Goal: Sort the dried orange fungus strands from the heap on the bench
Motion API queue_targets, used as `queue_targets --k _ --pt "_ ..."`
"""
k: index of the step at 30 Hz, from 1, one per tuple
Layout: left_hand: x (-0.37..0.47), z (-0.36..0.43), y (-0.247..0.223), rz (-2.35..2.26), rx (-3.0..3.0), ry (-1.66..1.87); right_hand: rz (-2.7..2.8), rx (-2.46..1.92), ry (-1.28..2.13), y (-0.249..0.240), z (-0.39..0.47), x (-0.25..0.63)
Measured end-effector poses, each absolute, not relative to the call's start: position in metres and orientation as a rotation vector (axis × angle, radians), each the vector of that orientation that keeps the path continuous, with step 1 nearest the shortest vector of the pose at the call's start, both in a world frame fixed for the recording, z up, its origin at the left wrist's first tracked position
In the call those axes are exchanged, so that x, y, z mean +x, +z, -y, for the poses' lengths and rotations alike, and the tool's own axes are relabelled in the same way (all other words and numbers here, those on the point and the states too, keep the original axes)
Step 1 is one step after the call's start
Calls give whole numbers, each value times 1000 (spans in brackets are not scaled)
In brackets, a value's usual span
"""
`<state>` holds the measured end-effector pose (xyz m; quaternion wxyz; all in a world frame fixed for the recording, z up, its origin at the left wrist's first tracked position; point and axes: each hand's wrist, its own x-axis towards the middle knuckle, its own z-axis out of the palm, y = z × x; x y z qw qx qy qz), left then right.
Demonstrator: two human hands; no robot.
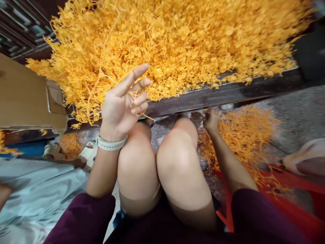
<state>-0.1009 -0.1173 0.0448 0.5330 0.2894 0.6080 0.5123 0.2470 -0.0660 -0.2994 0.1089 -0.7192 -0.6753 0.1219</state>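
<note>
Left hand [122, 105]: orange strand [149, 118] is loosely held under curled fingers, presumably to be kept apart | orange heap [177, 44]: borne on dark-edged table [193, 100] | right hand [214, 118]: lowered beside floor pile [243, 132], grip cannot be determined | brown cardboard [25, 95]: no contents shown

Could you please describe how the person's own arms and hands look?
Dark purple sleeves leave both forearms bare. The left hand has a pale strap with small dark marks at its wrist; the right hand is blurred, with no wristband visible.
</note>
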Motion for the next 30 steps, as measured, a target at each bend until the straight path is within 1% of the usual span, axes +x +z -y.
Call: queue_targets --k 2,5,8,10,12,15,17,19,20,22,24,26,28,30 --pt "-102 120 46 -1250 629 1264 1742 -2152 370 -278 94 251" --pt "-102 123 46 -1002 533 1314 1442 -1912 589 -232 134 259" --pt "-102 126 43 -924 498 1330 1379 -1558 907 -176 161 265" --pt "-102 128 42 -907 517 1337 1427 -1409 1022 -139 169 269" --pt "-100 130 42 -898 559 1345 1502 -1349 986 -108 168 272" --pt "-96 134 45 -909 601 1341 1673 -1418 736 -81 158 280" --pt "-94 138 48 -914 610 1356 1830 -1618 567 -76 153 287" --pt "-94 141 50 -921 618 1374 1998 -1920 530 -80 153 297" --pt "-94 142 50 -932 621 1378 2081 -2060 596 -85 155 302" --pt "-95 144 51 -964 631 1371 2204 -2205 877 -97 163 310" --pt "-95 144 52 -998 641 1370 2263 -2157 1173 -111 173 315" --pt "-93 144 52 -1035 641 1374 2268 -2060 1326 -125 180 317" --pt "-91 142 52 -1074 638 1361 2219 -1961 1324 -140 176 316" --pt "-88 140 52 -1093 647 1324 2080 -1897 1163 -160 158 315"
